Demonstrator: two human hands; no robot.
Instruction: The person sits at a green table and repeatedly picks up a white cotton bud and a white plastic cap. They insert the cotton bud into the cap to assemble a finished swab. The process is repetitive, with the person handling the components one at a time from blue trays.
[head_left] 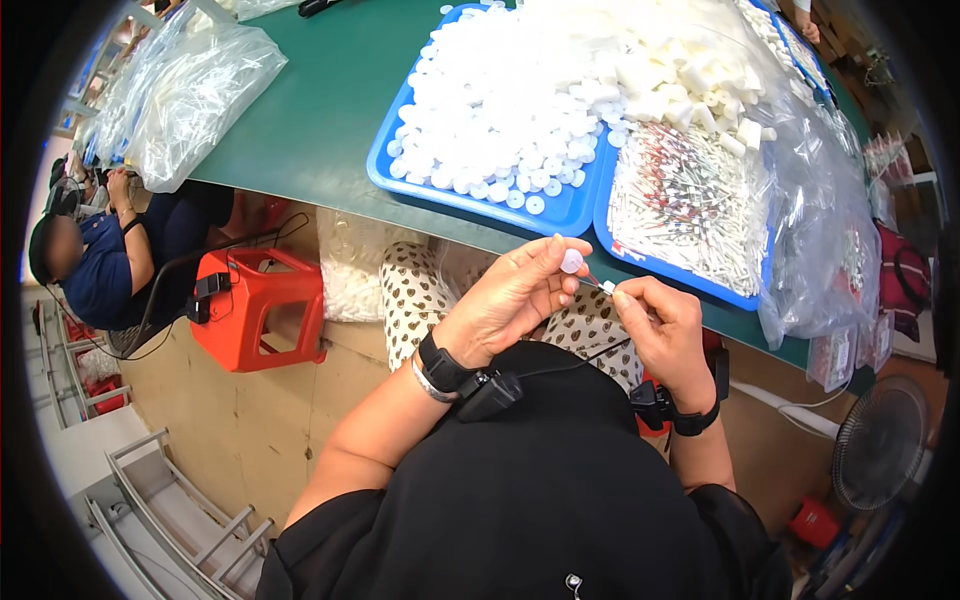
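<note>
Between the thumb and fingers of my left hand [522,292] is a small translucent white disc [571,261], held up near the table's edge. My right hand [662,325] pinches a thin little piece with a white end [607,287] and a darker reddish stem that points at the disc. The stem's tip meets or nearly meets the disc; I cannot tell which. Just beyond my hands, a blue tray [480,206] holds a heap of similar white discs [515,150]. Beside it, a second blue tray [690,286] is full of thin white sticks [690,215], some with red or dark parts.
Cream-white cylinders [690,75] lie heaped behind the sticks. Clear plastic bags cover the green table's [320,120] far left [205,105] and right side [825,230]. A red stool [255,310] stands at left near a seated person [105,255]. A fan [880,440] is at right.
</note>
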